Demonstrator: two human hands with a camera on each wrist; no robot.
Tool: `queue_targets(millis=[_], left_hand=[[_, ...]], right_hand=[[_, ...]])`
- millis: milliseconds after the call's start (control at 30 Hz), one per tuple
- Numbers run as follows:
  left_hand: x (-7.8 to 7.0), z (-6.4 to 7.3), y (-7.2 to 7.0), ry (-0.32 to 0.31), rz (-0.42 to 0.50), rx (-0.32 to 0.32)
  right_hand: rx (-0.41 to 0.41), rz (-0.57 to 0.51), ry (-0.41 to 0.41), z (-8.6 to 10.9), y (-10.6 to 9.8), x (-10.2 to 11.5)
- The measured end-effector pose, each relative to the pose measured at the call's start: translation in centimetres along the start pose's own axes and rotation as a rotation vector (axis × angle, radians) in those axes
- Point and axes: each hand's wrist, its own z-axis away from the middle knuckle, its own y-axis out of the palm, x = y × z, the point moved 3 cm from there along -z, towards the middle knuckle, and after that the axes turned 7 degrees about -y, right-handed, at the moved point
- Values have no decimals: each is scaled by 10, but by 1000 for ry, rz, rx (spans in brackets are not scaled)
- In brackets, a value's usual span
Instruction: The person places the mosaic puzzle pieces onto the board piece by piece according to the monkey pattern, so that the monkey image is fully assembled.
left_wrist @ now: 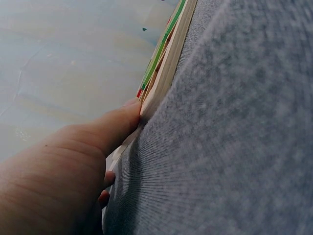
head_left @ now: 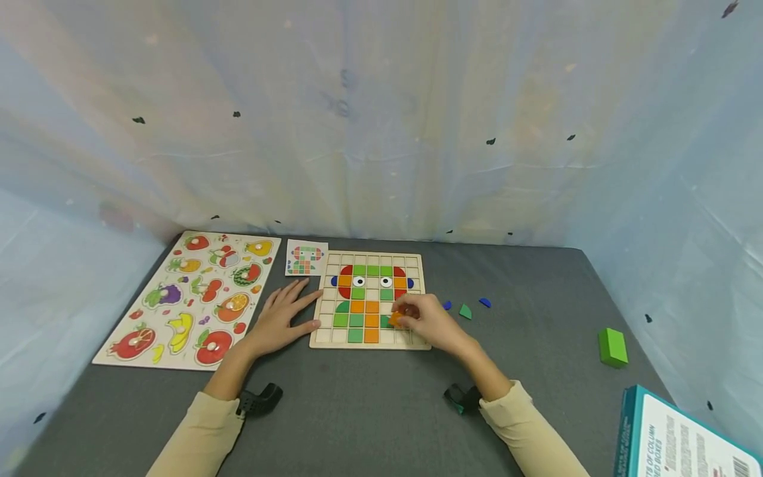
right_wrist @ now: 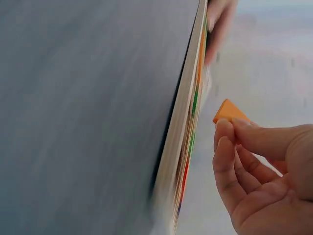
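Note:
A wooden grid board [head_left: 374, 254] lies on the dark table with red, green, orange and blue pieces and two eye tiles set in a figure. Fingers spread, my left hand [head_left: 286, 315] rests at its left side, thumb and forefinger touching the frame; the left wrist view has the thumb [left_wrist: 122, 120] against the wooden edge. Over the board's lower right, my right hand [head_left: 432, 321] pinches a small orange piece [right_wrist: 229, 111] between thumb and fingers. Part of that piece is hidden by the fingers. A picture card [head_left: 306, 257] with a similar figure lies at the board's upper left.
Right of the board lie a green quarter-round piece [head_left: 465, 311] and a blue half-round piece [head_left: 485, 303]. A fruit puzzle board [head_left: 197, 318] covers the table's left. Farther right are a green block [head_left: 613, 347] and a teal-edged book [head_left: 685, 437]. Plastic sheeting stands behind.

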Motion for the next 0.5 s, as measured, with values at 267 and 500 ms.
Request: queue_targets(millis=[267, 500], left_hand=[[1, 1, 1, 11, 6, -20], [3, 0, 2, 12, 3, -21]], right_hand=[[122, 7, -75, -49, 59, 40], [126, 145, -55, -59, 73, 46]])
